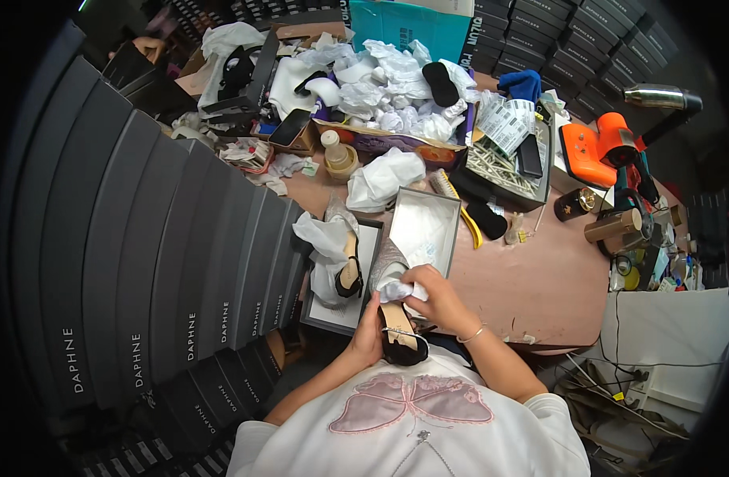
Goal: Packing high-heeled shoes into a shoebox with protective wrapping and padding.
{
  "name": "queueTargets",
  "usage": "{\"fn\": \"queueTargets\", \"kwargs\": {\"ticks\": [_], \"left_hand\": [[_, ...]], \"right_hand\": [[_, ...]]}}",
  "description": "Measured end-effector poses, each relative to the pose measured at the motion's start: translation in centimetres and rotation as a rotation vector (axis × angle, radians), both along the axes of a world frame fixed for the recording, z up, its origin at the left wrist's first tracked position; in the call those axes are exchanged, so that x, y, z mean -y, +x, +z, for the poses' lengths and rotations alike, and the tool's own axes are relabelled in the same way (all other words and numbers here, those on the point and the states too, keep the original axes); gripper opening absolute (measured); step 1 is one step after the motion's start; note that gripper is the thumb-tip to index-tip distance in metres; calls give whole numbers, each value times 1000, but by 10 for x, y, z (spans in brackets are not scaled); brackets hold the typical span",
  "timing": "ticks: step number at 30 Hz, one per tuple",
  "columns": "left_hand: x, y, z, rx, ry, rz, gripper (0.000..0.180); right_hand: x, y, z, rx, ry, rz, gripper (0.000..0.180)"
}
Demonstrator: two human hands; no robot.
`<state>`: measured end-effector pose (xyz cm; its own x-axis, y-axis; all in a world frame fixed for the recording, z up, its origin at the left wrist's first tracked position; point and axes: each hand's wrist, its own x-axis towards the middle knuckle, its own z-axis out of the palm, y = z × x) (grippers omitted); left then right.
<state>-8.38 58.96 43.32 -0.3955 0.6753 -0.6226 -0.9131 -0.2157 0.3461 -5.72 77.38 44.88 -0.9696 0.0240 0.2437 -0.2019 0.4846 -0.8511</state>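
Shoe (396, 315) in L hand (368, 330), fingers round side. R hand (438, 299): fingers pinched on white paper (391, 291) at shoe opening. 2nd shoe (348, 275) w/ tissue (323, 248) in box (330, 324) adj.

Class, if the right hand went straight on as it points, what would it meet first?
The right hand would first press into the crumpled white paper it touches; whether the grey glittery shoe or the left hand follows is unclear in depth.
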Motion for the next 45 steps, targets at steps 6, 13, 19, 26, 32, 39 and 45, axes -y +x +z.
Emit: {"fn": "queueTargets", "kwargs": {"ticks": [6, 13, 19, 26, 32, 39, 45], "left_hand": [[-20, -5, -4, -203, -85, -59, 35], [-39, 4, -6, -345, -81, -128, 30], [-46, 7, 6, -421, -20, -220, 49], [-43, -67, -9, -956, -119, -668, 49], [13, -164, -85, -842, -610, 111, 50], [77, -134, -124, -1269, -1097, -320, 46], [50, -147, -89, -1168, -719, 153, 45]], "right_hand": [[4, 16, 13, -2, 290, -168, 33], [-4, 4, 2, 74, 533, -390, 35], [-13, 13, 5, 109, 70, -624, 54], [-51, -13, -13, 181, -253, -454, 68], [-53, -58, -106, 266, 211, -403, 64], [85, -73, -59, 188, 396, 184, 76], [111, -68, -88, 201, 321, 76, 41]]}}
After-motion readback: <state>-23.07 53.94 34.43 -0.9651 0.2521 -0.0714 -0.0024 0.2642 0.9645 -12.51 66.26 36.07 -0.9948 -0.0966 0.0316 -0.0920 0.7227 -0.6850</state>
